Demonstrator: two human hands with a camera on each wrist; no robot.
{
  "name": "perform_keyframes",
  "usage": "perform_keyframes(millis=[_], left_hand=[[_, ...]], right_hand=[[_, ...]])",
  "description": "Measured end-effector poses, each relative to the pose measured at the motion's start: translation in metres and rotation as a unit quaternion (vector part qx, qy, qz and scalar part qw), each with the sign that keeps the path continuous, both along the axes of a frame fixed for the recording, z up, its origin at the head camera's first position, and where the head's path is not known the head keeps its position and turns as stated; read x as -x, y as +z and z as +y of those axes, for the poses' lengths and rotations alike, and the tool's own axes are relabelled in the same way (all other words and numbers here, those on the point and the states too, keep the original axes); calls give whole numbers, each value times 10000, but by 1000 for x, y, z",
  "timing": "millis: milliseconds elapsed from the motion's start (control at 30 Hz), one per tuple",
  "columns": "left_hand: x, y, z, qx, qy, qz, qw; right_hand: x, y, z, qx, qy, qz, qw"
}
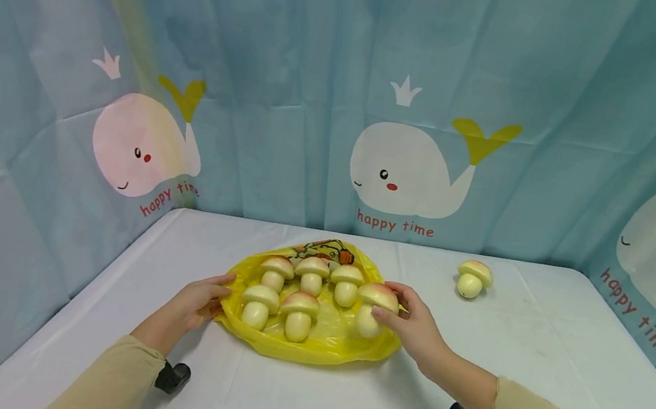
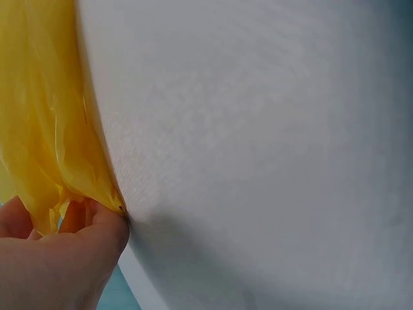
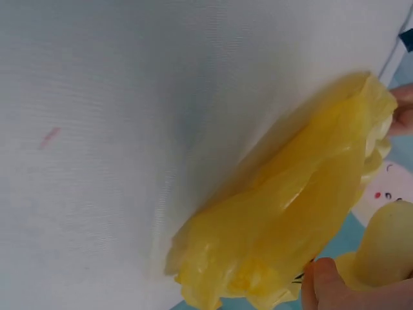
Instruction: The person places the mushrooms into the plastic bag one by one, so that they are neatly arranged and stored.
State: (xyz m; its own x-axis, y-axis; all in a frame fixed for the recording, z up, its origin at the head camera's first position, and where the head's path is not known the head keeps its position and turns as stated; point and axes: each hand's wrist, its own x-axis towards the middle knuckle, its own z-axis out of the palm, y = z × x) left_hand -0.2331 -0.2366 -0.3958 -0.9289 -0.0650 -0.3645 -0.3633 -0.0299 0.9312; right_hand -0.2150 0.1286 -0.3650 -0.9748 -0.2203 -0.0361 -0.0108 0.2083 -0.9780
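Note:
A yellow plastic bag (image 1: 281, 350) lies spread on the white table with several toy mushrooms (image 1: 298, 324) inside it, cream with reddish-tinged caps. At the bag's left edge, my left hand (image 1: 200, 300) pinches the film; the left wrist view shows the bunched yellow plastic (image 2: 58, 129) between thumb and fingers. My right hand (image 1: 418, 323) holds another mushroom (image 1: 369, 322) by its cap and stem over the right part of the bag. In the right wrist view that mushroom (image 3: 387, 242) is partly cut off by the frame edge.
One more mushroom (image 1: 473, 280) stands on the table (image 1: 537, 335) at the back right, apart from the bag. A blue curtain (image 1: 295, 86) with whale prints hangs behind the table and along its sides.

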Motion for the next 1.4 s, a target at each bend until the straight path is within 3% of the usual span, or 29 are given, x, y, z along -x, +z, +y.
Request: perform_keyframes(millis=[267,600,767,1400], left_hand=[[1,0,0,-14,-4,-9,10000],[1,-1,1,-30,-47,9,10000],[1,-1,1,-99,-20,6,9999],[0,0,0,-79,-84,29,9999]], right_hand=[[0,-2,-20,-50,196,-2,9998],[4,-13,-48,-1080,-24,-37,9941],[10,-22,-54,-1307,-84,-38,9914],[11,-27,-66,-1607,-80,-94,9869]])
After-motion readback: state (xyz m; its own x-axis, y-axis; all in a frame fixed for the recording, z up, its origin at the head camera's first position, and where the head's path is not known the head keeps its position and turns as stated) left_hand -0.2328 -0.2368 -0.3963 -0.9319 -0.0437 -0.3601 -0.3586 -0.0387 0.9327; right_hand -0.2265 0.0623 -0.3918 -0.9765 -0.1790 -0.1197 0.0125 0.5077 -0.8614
